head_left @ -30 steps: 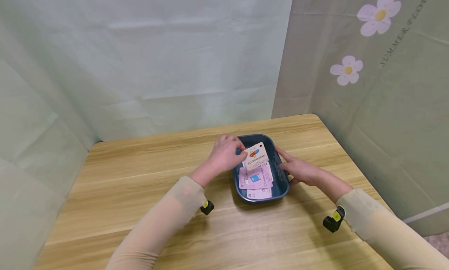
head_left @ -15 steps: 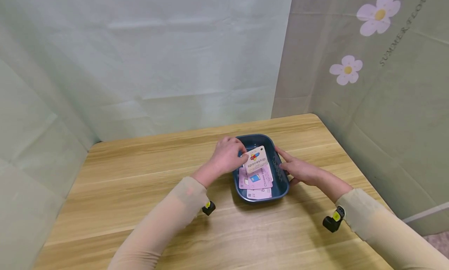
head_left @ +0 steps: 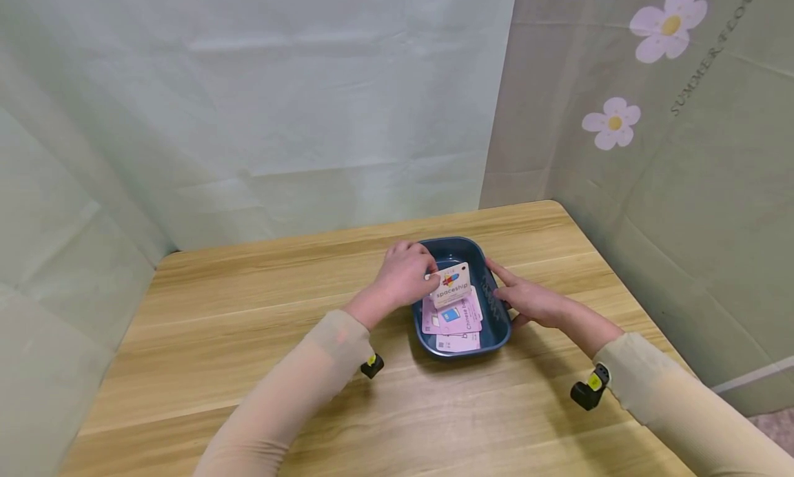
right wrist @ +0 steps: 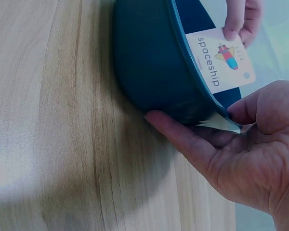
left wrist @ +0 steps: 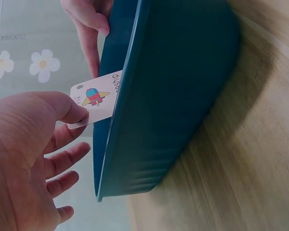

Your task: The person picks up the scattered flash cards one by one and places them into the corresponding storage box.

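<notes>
My left hand (head_left: 406, 273) pinches a white flashcard (head_left: 451, 286) by one edge between thumb and finger. The card bears a rocket picture and the word "spaceship", and it is tilted inside a dark blue plastic basin (head_left: 492, 329). Below it in the basin lie several pink flashcards (head_left: 451, 320), partly overlapping; one shows a blue book. My right hand (head_left: 536, 302) grips the basin's right side. In the right wrist view, the thumb of that right hand (right wrist: 260, 149) hooks over the rim while the fingers lie against the outer wall.
The basin stands on a wood-grain table (head_left: 248, 311), toward its far right part. Pale cloth curtains (head_left: 279, 118) enclose the back and sides, with flowers printed on the right one. A small black camera (head_left: 589, 391) is strapped at each wrist.
The spaceship card has come slightly down toward the near side of the basin, with my left hand moving a little right and down. My right hand and the basin stay put.
</notes>
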`<state>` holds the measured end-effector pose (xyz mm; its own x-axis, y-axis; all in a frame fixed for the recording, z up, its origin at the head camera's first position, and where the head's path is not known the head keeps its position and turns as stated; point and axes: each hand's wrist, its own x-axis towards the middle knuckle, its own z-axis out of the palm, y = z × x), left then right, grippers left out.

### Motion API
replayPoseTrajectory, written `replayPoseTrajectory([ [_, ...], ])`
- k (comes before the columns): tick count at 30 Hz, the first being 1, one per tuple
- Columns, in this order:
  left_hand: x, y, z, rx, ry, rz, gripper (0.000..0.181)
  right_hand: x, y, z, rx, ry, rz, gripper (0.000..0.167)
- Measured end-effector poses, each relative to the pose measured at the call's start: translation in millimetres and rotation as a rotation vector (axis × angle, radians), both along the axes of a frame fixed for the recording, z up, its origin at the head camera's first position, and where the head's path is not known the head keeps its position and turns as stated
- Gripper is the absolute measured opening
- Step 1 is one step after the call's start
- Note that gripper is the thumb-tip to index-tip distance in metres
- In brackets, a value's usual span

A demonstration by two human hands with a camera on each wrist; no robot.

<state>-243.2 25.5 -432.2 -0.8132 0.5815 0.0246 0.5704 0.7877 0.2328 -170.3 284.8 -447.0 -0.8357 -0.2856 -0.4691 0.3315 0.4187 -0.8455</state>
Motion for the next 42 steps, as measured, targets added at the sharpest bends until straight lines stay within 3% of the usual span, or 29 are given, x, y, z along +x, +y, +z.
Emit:
replayPoseTrajectory([
  [34, -7.0, 6.9, -6.9, -0.06, -0.015, 0.011, 0.019, 1.1, 0.5, 0.7, -0.006, 0.007, 0.006, 0.071],
  [42, -10.1, 8.2, -8.7, -0.101, 0.037, 0.03, 0.022, 0.8, 0.3, 0.7, -0.006, 0.006, 0.011, 0.07],
])
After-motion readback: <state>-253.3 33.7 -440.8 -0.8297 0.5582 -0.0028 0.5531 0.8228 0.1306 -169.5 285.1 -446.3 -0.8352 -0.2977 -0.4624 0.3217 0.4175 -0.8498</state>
